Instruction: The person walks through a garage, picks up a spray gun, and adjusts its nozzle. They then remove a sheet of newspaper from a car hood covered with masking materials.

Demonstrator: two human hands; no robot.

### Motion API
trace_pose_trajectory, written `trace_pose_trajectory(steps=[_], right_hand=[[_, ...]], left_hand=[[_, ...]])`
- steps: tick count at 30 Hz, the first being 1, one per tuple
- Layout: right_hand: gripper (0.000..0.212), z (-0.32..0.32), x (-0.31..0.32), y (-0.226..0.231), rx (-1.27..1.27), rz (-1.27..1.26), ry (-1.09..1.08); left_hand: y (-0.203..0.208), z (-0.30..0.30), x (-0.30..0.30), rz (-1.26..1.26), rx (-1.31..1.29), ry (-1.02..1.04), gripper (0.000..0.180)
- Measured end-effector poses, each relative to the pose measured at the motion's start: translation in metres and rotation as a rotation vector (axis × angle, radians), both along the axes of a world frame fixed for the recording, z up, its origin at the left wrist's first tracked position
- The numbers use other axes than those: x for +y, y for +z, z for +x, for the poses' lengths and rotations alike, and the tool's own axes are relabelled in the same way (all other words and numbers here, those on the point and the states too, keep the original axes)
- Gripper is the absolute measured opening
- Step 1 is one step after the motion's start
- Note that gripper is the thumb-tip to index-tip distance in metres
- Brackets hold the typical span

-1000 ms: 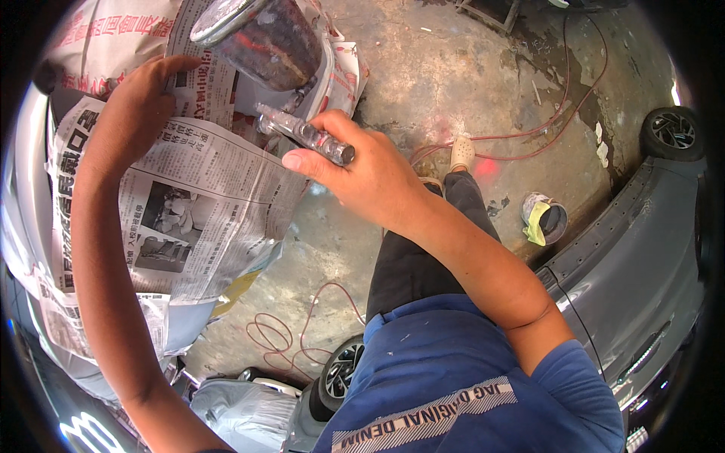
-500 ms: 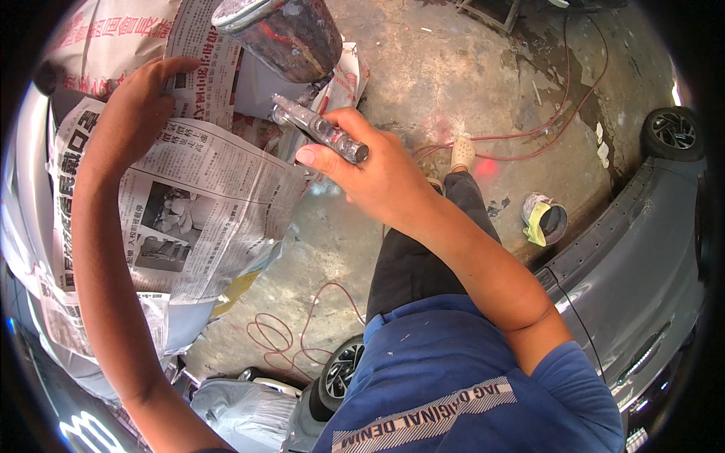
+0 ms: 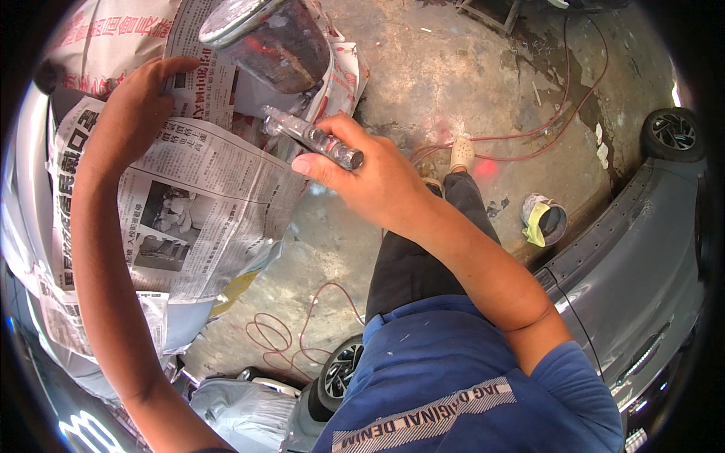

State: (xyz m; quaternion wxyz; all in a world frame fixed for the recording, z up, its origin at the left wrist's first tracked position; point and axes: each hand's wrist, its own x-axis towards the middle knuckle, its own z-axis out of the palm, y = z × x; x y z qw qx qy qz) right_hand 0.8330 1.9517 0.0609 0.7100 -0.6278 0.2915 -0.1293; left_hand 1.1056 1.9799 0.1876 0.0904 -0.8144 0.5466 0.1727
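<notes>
My right hand [image 3: 374,174] is wrapped round the handle of a paint-stained spray gun [image 3: 313,140]. The gun's large dark cup [image 3: 272,49], with a pale rim and red smears, juts out at the top of the picture. Its nozzle end is hard to make out beside the masked car. To the left, my left hand [image 3: 143,102] lies against the newspaper [image 3: 219,196], forefinger stretched out and the other fingers partly hidden. The sheets cover much of a light-coloured car body [image 3: 177,325], and red-printed paper [image 3: 106,38] covers its far part.
Red hose [image 3: 521,156] crosses the concrete floor ahead, and more hose [image 3: 272,340] lies coiled nearer me. On the right stand a paint-marked bucket [image 3: 557,223] with a yellow cloth over its rim and a grey car [image 3: 634,264]. A covered vehicle [image 3: 245,411] is at the lower left.
My right hand has shifted the spray gun slightly left and a little toward me, its cup moving left over the paper. My left hand has stayed in place.
</notes>
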Motion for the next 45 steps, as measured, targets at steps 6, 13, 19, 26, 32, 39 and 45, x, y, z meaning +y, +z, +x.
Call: trace_pose_trajectory(steps=[6,13,19,26,32,39,45], right_hand=[[0.048,-0.005,0.001,-0.001,0.072,0.036,-0.034],[0.05,-0.007,-0.001,0.004,0.033,0.052,0.031],[0.049,-0.007,0.004,-0.003,-0.006,0.032,0.012],[0.051,-0.013,0.003,-0.003,0.121,0.082,-0.001],[0.051,-0.013,0.002,-0.004,0.077,0.06,-0.032],[0.053,-0.01,-0.003,0.004,0.075,0.055,0.034],[0.051,-0.007,-0.001,-0.004,0.029,-0.011,-0.041]], left_hand=[[-0.001,0.008,0.004,-0.023,0.008,-0.072,0.058],[0.002,0.001,-0.001,0.008,-0.002,-0.016,0.055],[0.001,0.003,0.0,0.001,0.012,-0.014,0.056],[-0.003,0.012,0.005,-0.013,0.005,-0.056,0.058],[0.0,0.007,0.002,-0.011,0.003,-0.034,0.058],[0.003,-0.004,-0.001,-0.002,0.051,0.048,0.057],[0.002,0.001,-0.001,-0.006,0.051,-0.001,0.056]])
